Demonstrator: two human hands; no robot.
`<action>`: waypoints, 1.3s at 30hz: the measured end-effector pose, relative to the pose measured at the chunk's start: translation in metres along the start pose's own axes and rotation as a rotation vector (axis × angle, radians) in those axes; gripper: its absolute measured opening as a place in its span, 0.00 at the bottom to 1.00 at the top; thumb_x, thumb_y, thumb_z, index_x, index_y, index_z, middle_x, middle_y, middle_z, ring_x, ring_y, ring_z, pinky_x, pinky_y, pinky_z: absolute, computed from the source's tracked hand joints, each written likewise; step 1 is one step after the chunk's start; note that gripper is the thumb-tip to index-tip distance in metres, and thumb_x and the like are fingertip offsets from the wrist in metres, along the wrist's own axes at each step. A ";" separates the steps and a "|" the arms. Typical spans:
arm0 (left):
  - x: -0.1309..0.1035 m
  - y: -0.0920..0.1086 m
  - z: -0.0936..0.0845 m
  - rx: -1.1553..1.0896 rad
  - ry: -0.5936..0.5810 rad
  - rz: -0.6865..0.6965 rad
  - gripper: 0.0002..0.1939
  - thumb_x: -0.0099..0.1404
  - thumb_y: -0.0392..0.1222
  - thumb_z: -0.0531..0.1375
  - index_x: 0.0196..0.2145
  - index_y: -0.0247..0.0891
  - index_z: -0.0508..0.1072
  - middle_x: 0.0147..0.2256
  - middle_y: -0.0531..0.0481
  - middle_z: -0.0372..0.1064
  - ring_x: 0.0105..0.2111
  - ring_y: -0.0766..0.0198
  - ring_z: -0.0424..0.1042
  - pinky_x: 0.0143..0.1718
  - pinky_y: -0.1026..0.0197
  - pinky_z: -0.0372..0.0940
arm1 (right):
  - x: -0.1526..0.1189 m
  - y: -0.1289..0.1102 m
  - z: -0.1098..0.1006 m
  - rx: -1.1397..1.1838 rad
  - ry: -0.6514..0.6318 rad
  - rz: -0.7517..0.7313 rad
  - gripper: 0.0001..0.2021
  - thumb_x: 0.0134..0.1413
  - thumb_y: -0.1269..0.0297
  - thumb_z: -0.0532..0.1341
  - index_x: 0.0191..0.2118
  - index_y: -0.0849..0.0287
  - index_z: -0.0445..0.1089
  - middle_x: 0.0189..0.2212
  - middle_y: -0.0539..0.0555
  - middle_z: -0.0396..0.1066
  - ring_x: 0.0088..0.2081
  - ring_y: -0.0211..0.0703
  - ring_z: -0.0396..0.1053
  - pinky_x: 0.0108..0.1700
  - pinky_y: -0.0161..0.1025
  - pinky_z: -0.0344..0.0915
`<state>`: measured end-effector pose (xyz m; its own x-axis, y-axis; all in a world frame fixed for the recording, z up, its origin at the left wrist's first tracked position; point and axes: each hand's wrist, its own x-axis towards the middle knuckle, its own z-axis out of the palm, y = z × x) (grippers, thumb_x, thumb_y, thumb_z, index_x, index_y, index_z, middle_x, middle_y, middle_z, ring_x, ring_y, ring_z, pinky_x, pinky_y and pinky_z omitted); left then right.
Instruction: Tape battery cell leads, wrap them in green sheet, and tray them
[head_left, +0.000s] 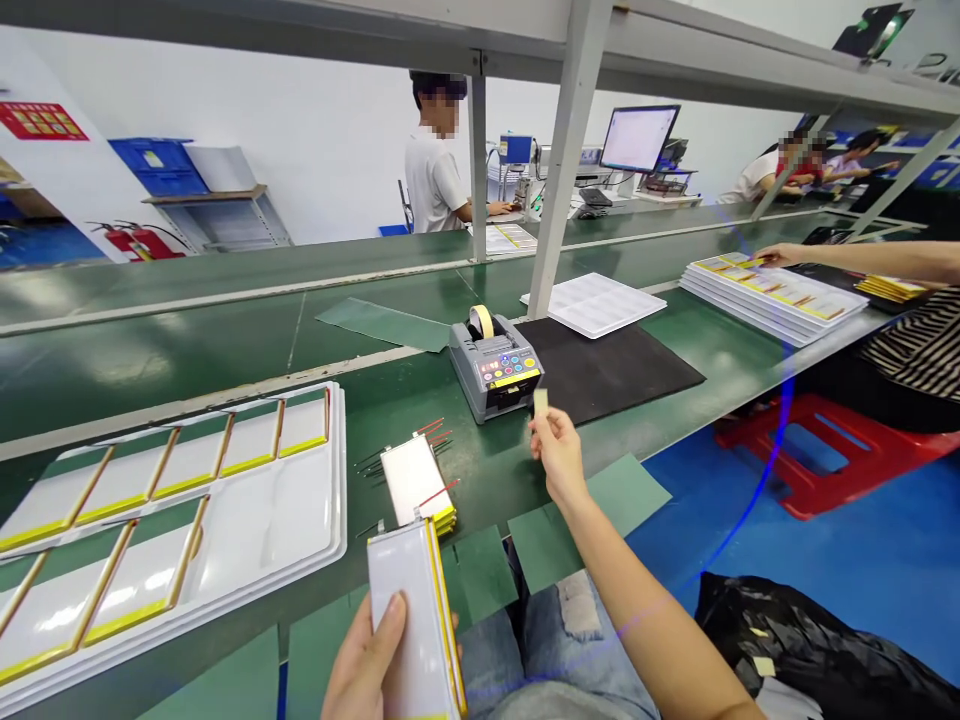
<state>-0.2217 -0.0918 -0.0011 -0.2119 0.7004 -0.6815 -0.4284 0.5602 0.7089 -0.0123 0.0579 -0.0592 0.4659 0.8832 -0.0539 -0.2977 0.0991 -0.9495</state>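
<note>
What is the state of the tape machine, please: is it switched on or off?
On: the tape machine shows glowing red digits on its front panel.

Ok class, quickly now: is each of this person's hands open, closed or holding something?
Left hand: closed around at least one flat white pack.
Right hand: closed, pinching a short pale yellow strip.

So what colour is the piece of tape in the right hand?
Pale yellow; the piece of tape shows in the head view.
</note>
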 end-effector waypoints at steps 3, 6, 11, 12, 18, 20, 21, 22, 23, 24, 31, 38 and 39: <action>-0.001 -0.002 0.008 -0.001 -0.026 0.024 0.39 0.40 0.51 0.71 0.50 0.38 0.69 0.28 0.47 0.78 0.28 0.50 0.76 0.24 0.59 0.71 | 0.013 -0.002 0.011 0.005 0.017 -0.031 0.31 0.44 0.51 0.65 0.50 0.55 0.51 0.27 0.46 0.71 0.21 0.34 0.67 0.20 0.29 0.60; -0.002 -0.006 0.012 -0.012 -0.030 0.042 0.39 0.42 0.53 0.71 0.51 0.38 0.69 0.34 0.45 0.78 0.34 0.50 0.77 0.30 0.58 0.72 | 0.025 -0.002 0.024 0.015 0.022 -0.037 0.35 0.44 0.57 0.65 0.53 0.55 0.43 0.25 0.44 0.71 0.24 0.38 0.70 0.24 0.31 0.63; 0.001 -0.013 0.006 0.040 -0.085 0.029 0.44 0.40 0.57 0.71 0.54 0.39 0.66 0.39 0.46 0.77 0.39 0.49 0.75 0.34 0.58 0.71 | 0.009 -0.005 0.017 0.024 0.005 -0.054 0.33 0.41 0.63 0.65 0.50 0.56 0.45 0.15 0.36 0.61 0.24 0.38 0.68 0.26 0.31 0.59; 0.001 -0.013 0.004 0.075 -0.096 0.049 0.43 0.41 0.58 0.70 0.53 0.39 0.66 0.39 0.46 0.77 0.39 0.49 0.75 0.35 0.57 0.70 | 0.000 -0.009 0.011 0.023 -0.014 -0.046 0.32 0.41 0.64 0.66 0.49 0.56 0.47 0.14 0.36 0.60 0.24 0.38 0.67 0.27 0.32 0.59; 0.001 -0.010 0.003 0.457 -0.344 0.282 0.30 0.56 0.60 0.60 0.49 0.36 0.68 0.41 0.45 0.75 0.42 0.53 0.72 0.44 0.59 0.66 | -0.057 -0.077 -0.019 -0.169 -0.700 -0.089 0.26 0.53 0.66 0.61 0.54 0.53 0.50 0.24 0.42 0.64 0.26 0.35 0.61 0.32 0.34 0.58; -0.001 -0.008 0.006 0.565 -0.475 0.319 0.27 0.59 0.57 0.58 0.51 0.37 0.66 0.43 0.46 0.74 0.42 0.55 0.72 0.43 0.60 0.66 | -0.067 -0.099 -0.018 -0.354 -0.950 -0.133 0.27 0.54 0.70 0.60 0.57 0.52 0.49 0.26 0.43 0.63 0.27 0.35 0.59 0.33 0.34 0.57; -0.003 -0.006 0.008 0.612 -0.534 0.331 0.26 0.61 0.55 0.58 0.52 0.39 0.66 0.44 0.46 0.74 0.42 0.57 0.72 0.43 0.61 0.66 | -0.069 -0.107 -0.015 -0.448 -1.051 -0.161 0.29 0.52 0.71 0.60 0.58 0.52 0.49 0.26 0.43 0.63 0.27 0.35 0.59 0.33 0.35 0.57; -0.005 -0.005 0.008 0.655 -0.589 0.337 0.24 0.62 0.54 0.57 0.53 0.40 0.65 0.45 0.47 0.73 0.42 0.58 0.72 0.42 0.62 0.65 | -0.070 -0.113 -0.013 -0.534 -1.132 -0.191 0.31 0.51 0.73 0.60 0.58 0.52 0.48 0.26 0.43 0.62 0.27 0.35 0.58 0.32 0.35 0.57; -0.007 -0.004 0.009 0.692 -0.635 0.341 0.23 0.62 0.53 0.57 0.53 0.42 0.65 0.46 0.48 0.72 0.42 0.58 0.71 0.42 0.63 0.65 | -0.071 -0.116 -0.010 -0.606 -1.198 -0.220 0.32 0.50 0.74 0.60 0.59 0.52 0.48 0.25 0.43 0.62 0.27 0.35 0.58 0.32 0.35 0.56; -0.009 -0.003 0.009 0.723 -0.668 0.346 0.22 0.63 0.52 0.57 0.53 0.43 0.65 0.47 0.49 0.72 0.42 0.58 0.71 0.42 0.63 0.65 | -0.070 -0.117 -0.007 -0.662 -1.243 -0.245 0.34 0.49 0.74 0.60 0.59 0.51 0.48 0.25 0.42 0.61 0.27 0.36 0.57 0.32 0.34 0.56; -0.020 0.002 0.009 0.813 -0.658 0.330 0.21 0.63 0.51 0.56 0.52 0.42 0.68 0.43 0.48 0.74 0.38 0.57 0.72 0.38 0.63 0.65 | -0.069 -0.113 -0.007 -0.757 -1.287 -0.271 0.35 0.48 0.75 0.59 0.61 0.50 0.48 0.25 0.42 0.60 0.26 0.35 0.57 0.31 0.34 0.56; -0.021 0.006 0.013 0.883 -0.660 0.329 0.20 0.62 0.50 0.56 0.51 0.45 0.69 0.42 0.50 0.74 0.37 0.56 0.72 0.38 0.63 0.64 | -0.070 -0.113 -0.006 -0.840 -1.305 -0.305 0.34 0.47 0.73 0.60 0.60 0.51 0.50 0.25 0.42 0.60 0.27 0.35 0.58 0.29 0.32 0.55; -0.021 0.006 0.013 0.889 -0.660 0.331 0.20 0.62 0.50 0.56 0.51 0.45 0.69 0.42 0.50 0.74 0.37 0.57 0.72 0.38 0.63 0.64 | -0.070 -0.113 -0.005 -0.852 -1.307 -0.311 0.34 0.47 0.73 0.61 0.60 0.51 0.51 0.25 0.42 0.60 0.27 0.34 0.58 0.29 0.32 0.55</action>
<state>-0.2083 -0.0974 0.0196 0.4146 0.8190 -0.3967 0.3874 0.2357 0.8913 -0.0068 -0.0174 0.0501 -0.7217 0.6915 0.0314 0.4110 0.4645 -0.7844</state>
